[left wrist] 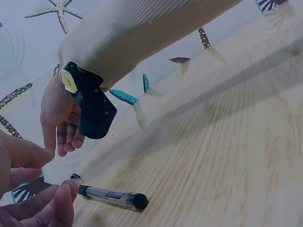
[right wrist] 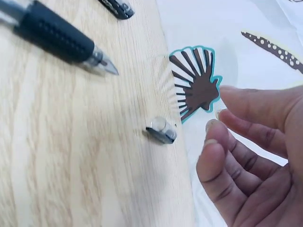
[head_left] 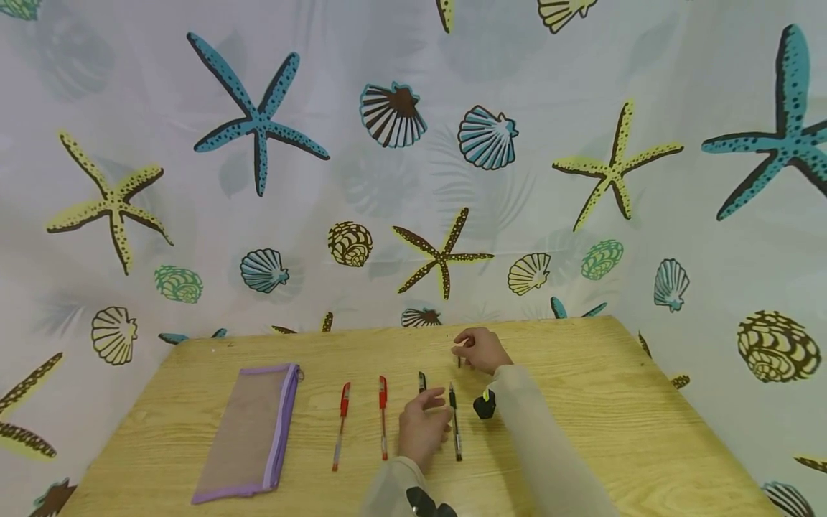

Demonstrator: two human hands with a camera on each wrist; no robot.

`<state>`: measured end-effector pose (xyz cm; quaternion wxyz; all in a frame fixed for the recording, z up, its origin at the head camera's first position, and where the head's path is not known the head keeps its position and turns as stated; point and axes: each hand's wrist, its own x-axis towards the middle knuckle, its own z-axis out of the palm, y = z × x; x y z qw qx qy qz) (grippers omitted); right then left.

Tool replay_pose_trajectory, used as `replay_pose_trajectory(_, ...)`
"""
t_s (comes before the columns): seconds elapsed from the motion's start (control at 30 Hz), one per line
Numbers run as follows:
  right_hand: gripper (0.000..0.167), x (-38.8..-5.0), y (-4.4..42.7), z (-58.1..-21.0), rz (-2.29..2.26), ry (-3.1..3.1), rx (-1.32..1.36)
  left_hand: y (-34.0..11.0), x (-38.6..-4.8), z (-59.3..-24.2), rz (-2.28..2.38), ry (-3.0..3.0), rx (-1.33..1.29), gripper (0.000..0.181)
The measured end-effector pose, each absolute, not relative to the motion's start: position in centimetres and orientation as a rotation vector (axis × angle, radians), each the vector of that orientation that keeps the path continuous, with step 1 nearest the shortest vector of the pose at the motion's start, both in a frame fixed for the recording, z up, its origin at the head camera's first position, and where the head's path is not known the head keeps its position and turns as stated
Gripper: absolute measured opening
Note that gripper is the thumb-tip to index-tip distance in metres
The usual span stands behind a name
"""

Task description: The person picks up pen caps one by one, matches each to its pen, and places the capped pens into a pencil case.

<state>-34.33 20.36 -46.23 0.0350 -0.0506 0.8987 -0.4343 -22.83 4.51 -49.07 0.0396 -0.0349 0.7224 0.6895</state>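
Observation:
My right hand (head_left: pixel 481 350) hovers over the far part of the table, fingers loosely bent around nothing. Close by its fingertips is a small clear-and-black pen cap (right wrist: pixel 161 131), on the table. My left hand (head_left: pixel 423 429) is beside an uncapped black gel pen (head_left: pixel 456 424), its thumb and fingers apart and holding nothing. In the right wrist view that pen's bare tip and black grip (right wrist: pixel 57 35) show. A second black pen (head_left: pixel 422 380) lies left of it, mostly hidden behind my left hand. Two capped red pens (head_left: pixel 341 427) (head_left: pixel 383 416) lie further left.
A mesh zip pouch (head_left: pixel 248 431) with purple edging lies flat on the left of the wooden table (head_left: pixel 581 373). Cloth printed with starfish and shells (head_left: pixel 388 179) hangs along the back and sides. A black camera (head_left: pixel 484 404) sits at my right wrist.

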Motion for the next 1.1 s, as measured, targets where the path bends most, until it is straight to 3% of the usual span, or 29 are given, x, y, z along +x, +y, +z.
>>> replay_pose_trajectory(1.1,0.038,-35.6,22.3,-49.0,-1.344,2.727,-0.053,7.7,-21.7,-49.5,2.045,2.428,-0.106,0.047)
